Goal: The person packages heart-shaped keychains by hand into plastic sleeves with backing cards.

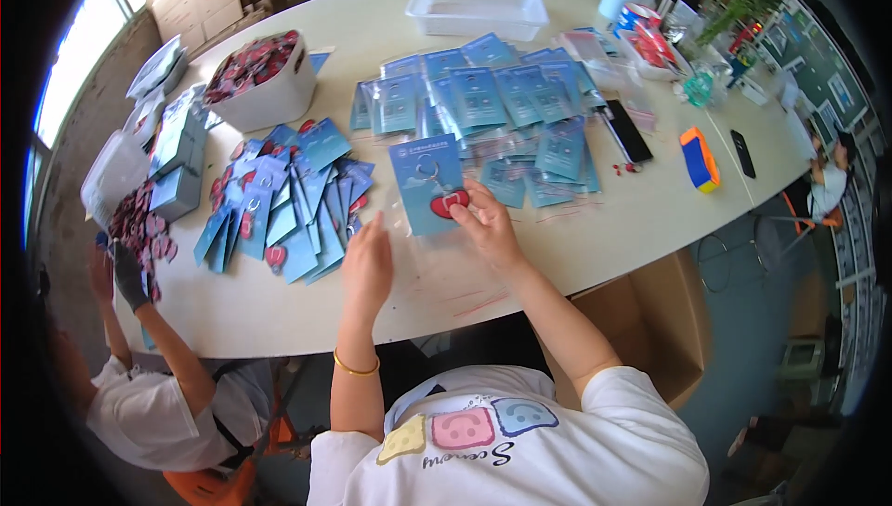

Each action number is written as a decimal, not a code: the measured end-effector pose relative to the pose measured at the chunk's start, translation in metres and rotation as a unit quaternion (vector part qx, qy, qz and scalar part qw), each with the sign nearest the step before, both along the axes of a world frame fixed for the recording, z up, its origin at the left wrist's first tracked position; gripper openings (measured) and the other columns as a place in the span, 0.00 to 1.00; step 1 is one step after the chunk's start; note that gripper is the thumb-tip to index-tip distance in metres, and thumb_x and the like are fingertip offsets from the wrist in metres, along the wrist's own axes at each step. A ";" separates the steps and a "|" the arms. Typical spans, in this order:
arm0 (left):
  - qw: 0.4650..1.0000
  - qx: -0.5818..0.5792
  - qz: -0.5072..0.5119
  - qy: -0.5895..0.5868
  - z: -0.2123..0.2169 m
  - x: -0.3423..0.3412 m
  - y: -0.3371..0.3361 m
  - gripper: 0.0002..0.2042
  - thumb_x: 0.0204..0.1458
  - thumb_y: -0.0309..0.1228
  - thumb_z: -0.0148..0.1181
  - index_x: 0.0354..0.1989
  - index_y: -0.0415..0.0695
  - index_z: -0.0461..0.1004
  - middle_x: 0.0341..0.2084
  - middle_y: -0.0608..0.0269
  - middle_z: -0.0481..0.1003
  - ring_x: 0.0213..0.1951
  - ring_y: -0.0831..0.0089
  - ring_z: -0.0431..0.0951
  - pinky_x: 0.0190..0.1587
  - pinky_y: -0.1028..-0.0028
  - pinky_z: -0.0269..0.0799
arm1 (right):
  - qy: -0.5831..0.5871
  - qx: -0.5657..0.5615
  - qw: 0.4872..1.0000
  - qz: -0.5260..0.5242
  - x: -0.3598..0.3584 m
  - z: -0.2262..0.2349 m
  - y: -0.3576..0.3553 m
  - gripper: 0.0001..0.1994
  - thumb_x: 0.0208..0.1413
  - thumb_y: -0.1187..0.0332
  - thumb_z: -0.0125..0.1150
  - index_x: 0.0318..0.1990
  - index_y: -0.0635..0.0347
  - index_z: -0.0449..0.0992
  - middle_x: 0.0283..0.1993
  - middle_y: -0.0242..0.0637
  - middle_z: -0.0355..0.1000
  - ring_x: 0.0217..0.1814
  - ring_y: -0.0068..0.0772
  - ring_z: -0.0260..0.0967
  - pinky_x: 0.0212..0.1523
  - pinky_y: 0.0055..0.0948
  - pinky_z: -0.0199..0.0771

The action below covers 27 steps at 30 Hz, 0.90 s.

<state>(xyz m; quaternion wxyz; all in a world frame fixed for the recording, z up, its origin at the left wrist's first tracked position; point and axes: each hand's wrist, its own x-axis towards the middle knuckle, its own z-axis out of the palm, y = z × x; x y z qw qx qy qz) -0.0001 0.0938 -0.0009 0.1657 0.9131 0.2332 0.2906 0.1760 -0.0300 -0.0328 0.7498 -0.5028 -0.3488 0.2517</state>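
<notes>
A blue card with a metal key ring and a red heart-shaped keychain on its front stands tilted up before me. My right hand is closed on its lower right side, the thumb over the heart. My left hand is raised just left of the card, apart from its printed face. Its fingers are partly turned away and slightly smeared, so their hold is unclear. Clear plastic shows faintly around the card's lower edge. Left of my hands lies a loose heap of blue cards with heart keychains among them.
Bagged blue cards cover the table's middle. A white tub of red keychains stands back left, a clear bin at the back. A phone and tape roll lie right. A co-worker's gloved hand works at the left edge.
</notes>
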 end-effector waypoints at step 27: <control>0.486 -0.754 -0.005 -0.442 0.026 0.001 0.025 0.06 0.54 0.29 0.59 0.37 0.42 0.77 0.30 0.65 0.78 0.31 0.79 0.78 0.35 0.79 0.75 | 0.034 -0.138 0.987 0.074 -0.074 0.043 -0.036 0.08 0.59 0.69 0.55 0.41 0.63 0.73 0.33 0.30 0.75 0.27 0.13 0.69 0.21 0.14 0.70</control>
